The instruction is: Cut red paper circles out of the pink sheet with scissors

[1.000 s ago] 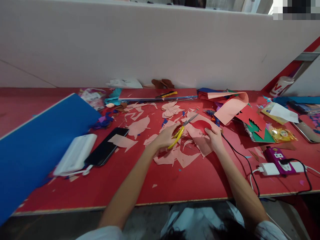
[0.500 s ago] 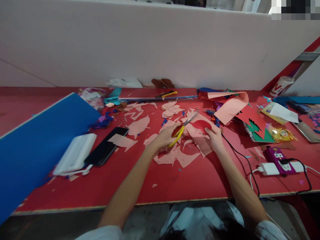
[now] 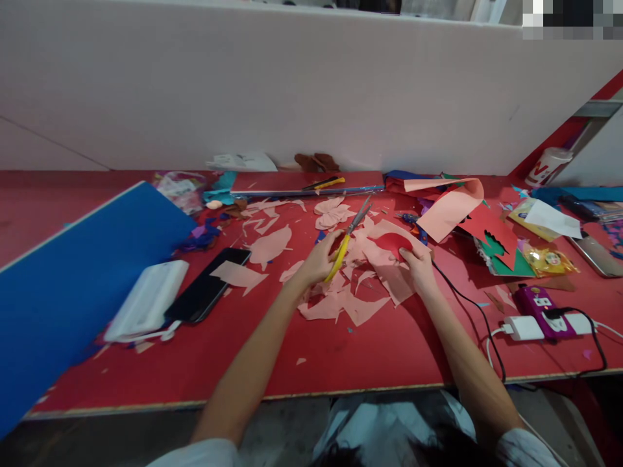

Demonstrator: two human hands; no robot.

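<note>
Head: I see left hand (image 3: 317, 263), right hand (image 3: 420, 267) apart.
Yellow-handled metal scissors (image 3: 345, 245): gripped left.
Thin pale-pink sheet (image 3: 395, 280): pinched right, likely for steadiness.

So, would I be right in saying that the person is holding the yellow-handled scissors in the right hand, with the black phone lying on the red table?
Not quite: the yellow-handled scissors are in the left hand, not the right hand, as the head view shows. The black phone does lie on the red table.
</note>
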